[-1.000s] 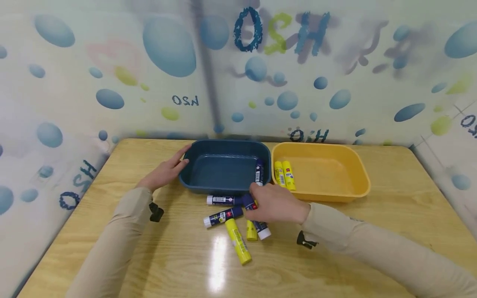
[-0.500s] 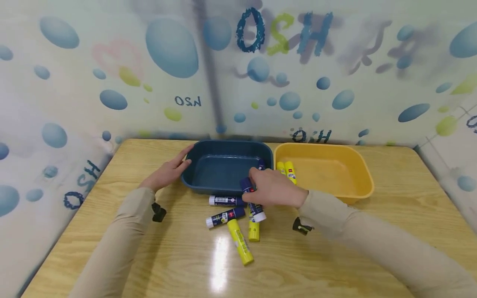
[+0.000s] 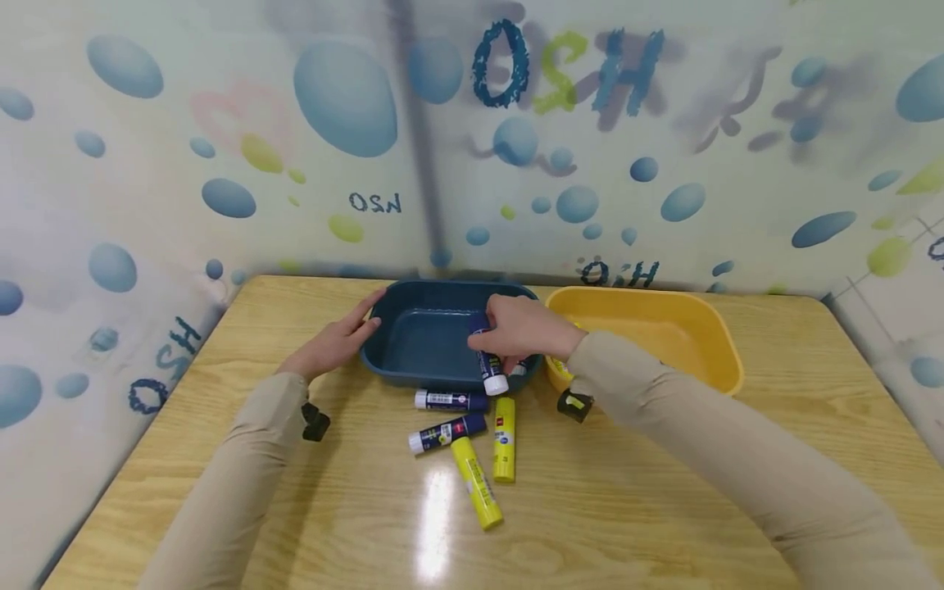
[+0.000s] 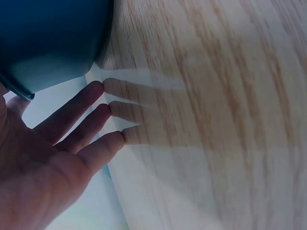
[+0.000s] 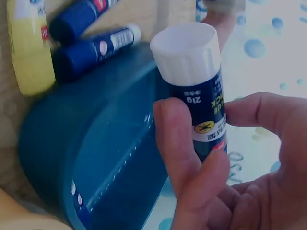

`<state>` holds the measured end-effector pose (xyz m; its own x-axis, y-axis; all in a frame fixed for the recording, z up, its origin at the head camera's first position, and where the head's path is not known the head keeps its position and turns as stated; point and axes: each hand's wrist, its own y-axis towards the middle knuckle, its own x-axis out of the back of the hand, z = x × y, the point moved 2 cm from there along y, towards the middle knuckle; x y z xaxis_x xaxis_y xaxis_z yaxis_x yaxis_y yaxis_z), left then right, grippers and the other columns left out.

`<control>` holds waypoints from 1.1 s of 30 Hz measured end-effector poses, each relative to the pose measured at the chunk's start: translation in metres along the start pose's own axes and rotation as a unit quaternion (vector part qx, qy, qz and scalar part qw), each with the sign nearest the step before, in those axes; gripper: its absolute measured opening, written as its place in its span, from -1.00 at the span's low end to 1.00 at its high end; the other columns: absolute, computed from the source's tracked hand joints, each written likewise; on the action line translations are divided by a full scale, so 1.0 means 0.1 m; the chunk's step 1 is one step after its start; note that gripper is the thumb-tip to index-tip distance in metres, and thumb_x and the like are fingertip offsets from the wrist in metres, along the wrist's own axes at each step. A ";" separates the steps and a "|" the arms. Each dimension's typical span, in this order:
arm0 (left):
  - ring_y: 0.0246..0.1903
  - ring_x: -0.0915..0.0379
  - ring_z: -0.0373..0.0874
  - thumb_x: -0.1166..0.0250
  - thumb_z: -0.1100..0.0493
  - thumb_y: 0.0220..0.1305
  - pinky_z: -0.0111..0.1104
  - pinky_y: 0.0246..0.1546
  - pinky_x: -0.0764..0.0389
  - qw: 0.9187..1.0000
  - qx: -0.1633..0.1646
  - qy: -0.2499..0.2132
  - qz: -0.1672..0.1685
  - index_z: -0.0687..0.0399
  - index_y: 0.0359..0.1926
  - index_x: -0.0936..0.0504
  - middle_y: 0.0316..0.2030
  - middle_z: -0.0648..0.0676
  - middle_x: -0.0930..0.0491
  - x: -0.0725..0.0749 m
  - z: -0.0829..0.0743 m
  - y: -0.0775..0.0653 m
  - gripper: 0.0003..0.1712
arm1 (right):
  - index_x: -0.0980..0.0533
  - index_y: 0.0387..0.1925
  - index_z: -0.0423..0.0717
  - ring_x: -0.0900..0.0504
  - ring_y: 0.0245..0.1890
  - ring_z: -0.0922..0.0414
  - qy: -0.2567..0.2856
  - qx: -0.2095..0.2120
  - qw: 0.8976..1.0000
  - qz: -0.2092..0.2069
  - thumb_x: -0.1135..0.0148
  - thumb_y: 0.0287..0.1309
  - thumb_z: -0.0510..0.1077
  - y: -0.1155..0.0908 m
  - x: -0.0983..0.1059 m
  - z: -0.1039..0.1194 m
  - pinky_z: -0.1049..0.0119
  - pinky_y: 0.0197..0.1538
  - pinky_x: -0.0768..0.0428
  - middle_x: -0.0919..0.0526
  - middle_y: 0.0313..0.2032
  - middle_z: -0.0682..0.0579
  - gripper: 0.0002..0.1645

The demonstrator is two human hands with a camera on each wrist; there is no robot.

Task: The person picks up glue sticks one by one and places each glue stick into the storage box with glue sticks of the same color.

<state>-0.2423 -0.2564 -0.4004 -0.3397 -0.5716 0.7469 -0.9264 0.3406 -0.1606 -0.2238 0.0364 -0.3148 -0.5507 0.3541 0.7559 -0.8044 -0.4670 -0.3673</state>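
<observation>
In the head view my right hand [image 3: 527, 328] is over the right part of the dark blue bin [image 3: 431, 381]. It pinches a navy glue stick [image 3: 488, 356] with a white end; the right wrist view shows thumb and fingers around the stick's [image 5: 204, 108] labelled body. My left hand [image 3: 328, 344] rests at the bin's left end, fingers extended; in the left wrist view its fingertips reach the tabletop beside the bin wall [image 4: 53, 52]. Another navy glue stick [image 5: 79, 203] lies inside the bin, mostly hidden by my right hand in the head view.
Before the bin, two navy glue sticks [image 3: 451, 401] and two yellow ones, one upright-lying [image 3: 505, 442] and one slanted [image 3: 478, 483], lie on the wooden table [image 3: 354, 508]. A yellow bin [image 3: 649, 328] adjoins on the right, its yellow sticks partly covered by my right arm. A patterned wall stands behind.
My right hand has lifted the navy glue stick off the table, from across a yellow one, and carried it up and away over the blue bin. My left hand stays at the bin.
</observation>
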 end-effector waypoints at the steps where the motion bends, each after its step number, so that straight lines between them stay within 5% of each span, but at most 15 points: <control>1: 0.29 -0.13 0.34 0.22 -0.13 0.56 0.18 0.25 -0.11 1.000 0.000 0.000 0.000 -0.23 0.55 0.21 0.45 0.32 0.03 0.00 0.00 0.00 -0.33 | -0.39 -0.11 -0.22 -0.72 -0.46 0.04 0.004 -0.007 1.000 0.000 -0.20 0.28 0.06 0.03 0.02 0.00 0.30 -0.30 -0.64 -0.61 -0.42 -0.06 -0.57; 5: 0.31 -0.10 0.34 0.23 -0.14 0.55 0.18 0.26 -0.09 1.000 -0.001 -0.002 0.004 -0.21 0.55 0.22 0.47 0.29 0.09 0.00 0.01 0.01 -0.32 | -0.37 -0.12 -0.23 -0.72 -0.39 0.00 0.029 -0.027 0.999 0.003 -0.18 0.31 0.04 0.15 0.09 -0.02 0.22 -0.22 -0.65 -0.61 -0.39 -0.08 -0.59; 11: 0.30 -0.13 0.33 0.22 -0.14 0.56 0.17 0.26 -0.10 1.000 -0.002 0.004 0.004 -0.18 0.55 0.22 0.47 0.26 0.11 0.01 0.01 0.02 -0.32 | -0.43 -0.38 -0.21 -0.72 -0.45 0.05 0.031 -0.038 0.999 0.005 -0.15 0.31 0.03 0.37 0.17 -0.05 0.28 -0.32 -0.63 -0.65 -0.54 -0.06 -0.64; 18: 0.30 -0.13 0.32 0.21 -0.12 0.56 0.17 0.26 -0.11 1.000 0.006 0.002 0.004 -0.21 0.55 0.21 0.47 0.27 0.08 0.01 0.00 0.02 -0.33 | -0.43 -0.01 -0.31 -0.73 -0.39 0.03 0.022 -0.058 0.997 0.049 -0.09 0.35 0.00 0.64 0.14 -0.03 0.37 -0.42 -0.61 -0.68 -0.43 -0.10 -0.56; 24: 0.30 -0.12 0.33 0.21 -0.13 0.55 0.16 0.27 -0.10 1.000 0.003 -0.005 -0.001 -0.22 0.55 0.19 0.46 0.28 0.07 0.00 0.01 0.01 -0.33 | -0.44 0.06 -0.34 -0.69 -0.55 0.16 0.023 -0.076 0.993 0.092 -0.04 0.37 -0.06 0.83 0.06 -0.04 0.48 -0.57 -0.50 -0.71 -0.42 -0.11 -0.57; 33: 0.31 -0.12 0.31 0.22 -0.15 0.55 0.15 0.28 -0.10 1.000 0.005 -0.007 -0.001 -0.25 0.55 0.21 0.48 0.23 0.11 0.00 0.04 0.02 -0.33 | -0.31 0.24 -0.36 -0.63 -0.66 0.21 0.023 -0.096 0.990 0.100 -0.04 0.36 -0.13 0.95 -0.05 -0.06 0.51 -0.62 -0.47 -0.69 -0.44 -0.15 -0.48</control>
<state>-0.2448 -0.2587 -0.4038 -0.3406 -0.5824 0.7381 -0.9282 0.3331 -0.1656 -0.2988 -0.0046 -0.3565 -0.7093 0.3085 0.6338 -0.7033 -0.3697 -0.6072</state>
